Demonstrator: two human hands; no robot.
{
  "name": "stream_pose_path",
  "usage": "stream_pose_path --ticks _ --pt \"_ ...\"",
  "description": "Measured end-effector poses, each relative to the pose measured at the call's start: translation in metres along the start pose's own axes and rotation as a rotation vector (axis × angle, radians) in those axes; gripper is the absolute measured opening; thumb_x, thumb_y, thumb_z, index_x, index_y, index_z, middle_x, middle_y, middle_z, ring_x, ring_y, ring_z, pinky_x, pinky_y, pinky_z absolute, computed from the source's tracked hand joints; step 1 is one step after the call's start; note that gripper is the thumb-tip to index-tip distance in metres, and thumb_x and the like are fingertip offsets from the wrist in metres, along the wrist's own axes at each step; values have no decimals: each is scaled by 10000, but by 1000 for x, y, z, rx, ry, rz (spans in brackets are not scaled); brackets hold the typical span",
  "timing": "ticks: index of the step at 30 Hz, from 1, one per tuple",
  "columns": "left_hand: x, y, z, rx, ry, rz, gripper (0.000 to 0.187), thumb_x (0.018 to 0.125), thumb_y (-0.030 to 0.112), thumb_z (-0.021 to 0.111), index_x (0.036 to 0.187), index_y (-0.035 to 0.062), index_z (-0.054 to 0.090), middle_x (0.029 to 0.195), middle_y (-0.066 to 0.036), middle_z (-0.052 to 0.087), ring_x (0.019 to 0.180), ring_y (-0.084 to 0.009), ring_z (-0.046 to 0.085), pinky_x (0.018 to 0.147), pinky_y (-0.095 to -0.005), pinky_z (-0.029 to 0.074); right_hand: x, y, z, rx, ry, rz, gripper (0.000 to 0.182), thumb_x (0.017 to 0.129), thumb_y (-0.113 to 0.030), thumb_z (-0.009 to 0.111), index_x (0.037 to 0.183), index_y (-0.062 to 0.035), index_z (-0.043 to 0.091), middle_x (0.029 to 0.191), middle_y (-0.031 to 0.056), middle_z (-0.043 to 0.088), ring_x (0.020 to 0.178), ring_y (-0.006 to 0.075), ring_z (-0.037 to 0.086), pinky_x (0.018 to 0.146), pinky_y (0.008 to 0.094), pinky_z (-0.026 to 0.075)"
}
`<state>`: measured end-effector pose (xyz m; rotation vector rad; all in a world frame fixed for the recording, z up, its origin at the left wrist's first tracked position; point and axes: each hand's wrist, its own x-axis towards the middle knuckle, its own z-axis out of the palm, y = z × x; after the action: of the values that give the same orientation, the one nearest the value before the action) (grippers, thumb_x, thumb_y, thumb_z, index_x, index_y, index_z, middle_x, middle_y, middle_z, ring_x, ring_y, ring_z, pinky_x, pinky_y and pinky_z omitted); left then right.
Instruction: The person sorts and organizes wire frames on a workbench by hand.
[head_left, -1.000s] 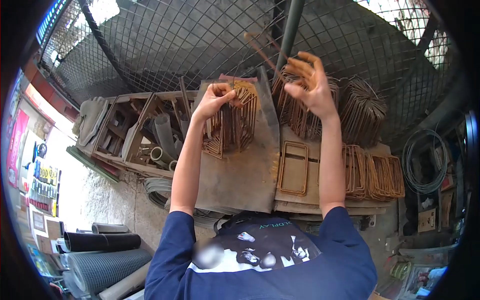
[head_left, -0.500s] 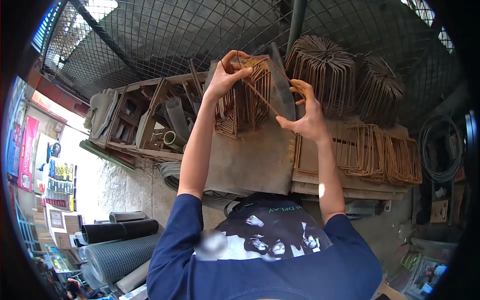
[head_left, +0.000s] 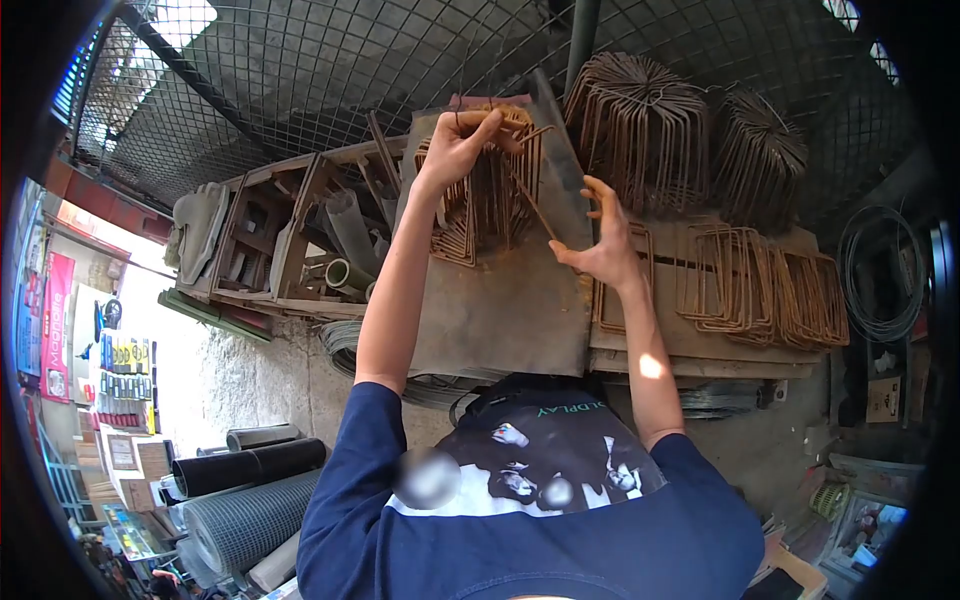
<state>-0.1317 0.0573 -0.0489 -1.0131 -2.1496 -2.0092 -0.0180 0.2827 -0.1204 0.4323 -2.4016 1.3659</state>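
My left hand (head_left: 468, 148) is closed at the top of a stack of rusty steel stirrups (head_left: 478, 215), its thumb and fingers around a stirrup (head_left: 534, 203) that slants down to the right. The fingers partly hide the stirrup's upper part. My right hand (head_left: 603, 245) is held open, thumb and fingers spread apart, with the thumb tip close to the lower end of that slanting rod. The stack stands on a grey board (head_left: 480, 330) in front of me.
Two large bundles of stirrups (head_left: 640, 125) stand at the back right. More rectangular stirrups (head_left: 755, 285) lie on the bench. Wire mesh fencing (head_left: 350, 70) rises behind. Coiled wire (head_left: 880, 275) hangs at right; mesh rolls (head_left: 250, 515) lie lower left.
The stirrup that stretched between both hands has tilted and moved back toward the stack. My left hand has turned over the stack top; my right hand's fingers are clear of the rod's upper side.
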Motion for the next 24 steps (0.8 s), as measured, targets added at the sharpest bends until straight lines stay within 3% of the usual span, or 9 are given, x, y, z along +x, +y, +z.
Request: stream_pose_path --ticks 6,8,15,18,22,24 --pt "0 2 6 -87 -5 35 395 976 283 486 849 -51 655 655 -78 628 622 -137 611 626 -268 490 13 14 26 -132 -58 132 1112 568 -237 834 1442 -18 184 1263 193 410 1170 302 469 976 396 419" --pt "-1 -1 7 -145 76 1 402 979 286 481 793 -35 634 608 -49 575 546 -104 525 531 -246 429 17 22 34 -140 -72 126 1123 565 -250 836 1444 -14 178 1268 193 399 1174 304 464 978 386 418" --pt "-12 -2 -6 -304 230 50 401 979 284 488 763 -30 616 588 -23 515 497 -64 380 479 -235 327 42 32 57 -74 -187 53 1127 556 -327 837 1422 41 216 1285 204 388 1194 323 450 997 368 399" --pt "-19 1 -15 -330 282 79 397 972 267 506 761 -48 625 542 0 457 485 -74 394 478 -231 342 52 28 68 -74 -197 -21 1088 561 -337 832 1405 48 265 1276 205 404 1193 326 456 998 363 399" --pt "-20 10 -21 -285 264 61 379 968 267 514 802 -50 640 560 -11 499 497 -91 443 499 -239 381 59 29 74 -60 -165 -81 1056 549 -319 837 1396 26 310 1265 202 419 1179 331 468 987 372 408" --pt "-19 7 -23 -243 262 42 400 977 287 490 815 -47 640 579 -19 507 532 -98 466 513 -253 396 57 29 68 -102 -199 -2 1070 537 -301 844 1406 5 300 1258 198 421 1165 330 479 981 378 412"
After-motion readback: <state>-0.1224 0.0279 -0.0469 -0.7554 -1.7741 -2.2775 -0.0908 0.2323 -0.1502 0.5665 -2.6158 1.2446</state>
